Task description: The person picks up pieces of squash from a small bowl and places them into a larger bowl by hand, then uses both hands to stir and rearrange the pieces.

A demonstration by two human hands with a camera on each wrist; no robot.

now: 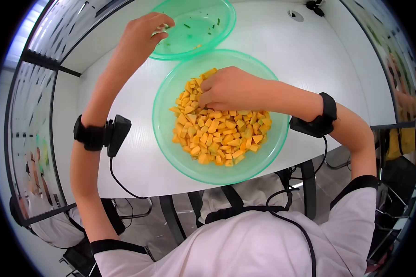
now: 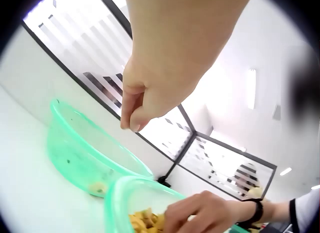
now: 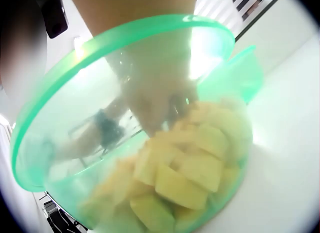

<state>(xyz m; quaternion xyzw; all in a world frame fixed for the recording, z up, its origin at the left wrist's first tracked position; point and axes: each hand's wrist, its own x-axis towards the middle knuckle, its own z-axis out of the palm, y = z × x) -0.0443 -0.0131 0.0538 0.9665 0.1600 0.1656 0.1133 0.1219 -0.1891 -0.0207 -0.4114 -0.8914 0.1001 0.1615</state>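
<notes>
Orange-yellow cut pieces point(image 1: 217, 134) fill much of a round green translucent bowl point(image 1: 163, 150). My right hand point(image 1: 235, 90) reaches over its right rim, fingers bent down among the pieces at the far left; the fingertips are hidden, so any grip cannot be seen. Behind, a second green bowl point(image 1: 194, 41) holds a few small dark green bits and scraps. My left hand point(image 1: 141, 37) hovers above that bowl's left side. In the left wrist view the left hand point(image 2: 160, 88) has its fingers curled, with thumb and fingertips close together; no held object can be made out.
Both bowls stand on a white table point(image 1: 134, 161) with low white walls and glass panels around it. A cable hole point(image 1: 296, 16) is at the far right. Cables hang from both wrist cameras, and a chair and bag are below the near edge.
</notes>
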